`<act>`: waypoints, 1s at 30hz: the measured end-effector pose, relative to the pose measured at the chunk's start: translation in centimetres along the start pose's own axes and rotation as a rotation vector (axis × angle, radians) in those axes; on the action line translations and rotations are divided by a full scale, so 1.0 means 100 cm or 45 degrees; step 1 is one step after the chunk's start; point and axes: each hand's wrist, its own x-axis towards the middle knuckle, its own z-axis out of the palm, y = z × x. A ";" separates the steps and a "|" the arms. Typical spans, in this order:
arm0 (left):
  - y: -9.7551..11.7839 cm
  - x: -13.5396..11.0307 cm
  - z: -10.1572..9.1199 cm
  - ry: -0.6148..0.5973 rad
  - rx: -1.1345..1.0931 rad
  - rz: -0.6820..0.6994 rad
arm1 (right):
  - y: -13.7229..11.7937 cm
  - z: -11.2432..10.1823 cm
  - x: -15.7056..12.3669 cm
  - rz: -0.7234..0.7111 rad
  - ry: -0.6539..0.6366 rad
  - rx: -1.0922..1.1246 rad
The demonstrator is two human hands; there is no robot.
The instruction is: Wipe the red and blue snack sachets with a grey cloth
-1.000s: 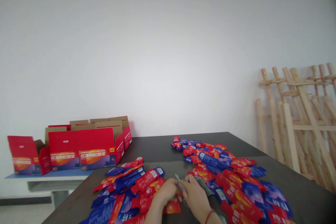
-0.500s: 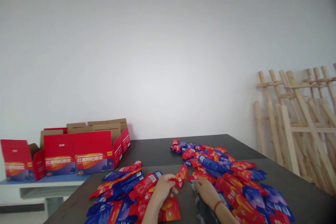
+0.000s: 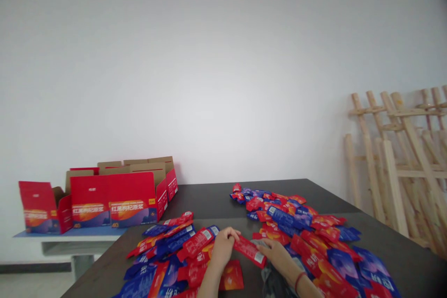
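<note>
My left hand (image 3: 222,246) pinches the left end of a red sachet (image 3: 248,251), its barcode side facing up. At the sachet's right end, my right hand (image 3: 276,257) is closed on a grey cloth (image 3: 274,284) that hangs down below it. The cloth lies close against the sachet; whether they touch is hard to make out. A pile of red and blue sachets (image 3: 174,260) is spread beside my left hand. Right of my right hand lies a larger heap of similar sachets (image 3: 314,251).
The dark table (image 3: 206,200) carries both piles. Open red cartons (image 3: 132,195) stand on a low bench (image 3: 89,235) at the left. Wooden frames (image 3: 394,172) lean against the white wall (image 3: 223,79) at the right.
The red sachet was upright in my left hand and now slants down to the right, back side up. My right hand and the cloth have come up beside it. The view has shifted slightly left.
</note>
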 end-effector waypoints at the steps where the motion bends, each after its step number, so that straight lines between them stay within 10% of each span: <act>1: -0.003 0.001 0.001 0.015 -0.074 -0.064 | -0.002 -0.001 0.000 -0.011 -0.001 0.030; 9: -0.017 -0.003 0.003 -0.036 -0.633 -0.592 | 0.003 -0.002 0.004 -0.018 0.175 0.203; 17: -0.004 0.007 -0.003 0.241 -0.437 -0.503 | -0.008 -0.016 0.000 -0.014 0.534 -0.017; 24: -0.005 0.004 0.012 0.068 -0.187 -0.433 | -0.054 0.059 -0.020 -0.211 0.252 -0.677; 30: -0.007 0.003 0.008 0.031 -0.271 -0.480 | -0.044 0.048 -0.012 0.029 0.166 -0.964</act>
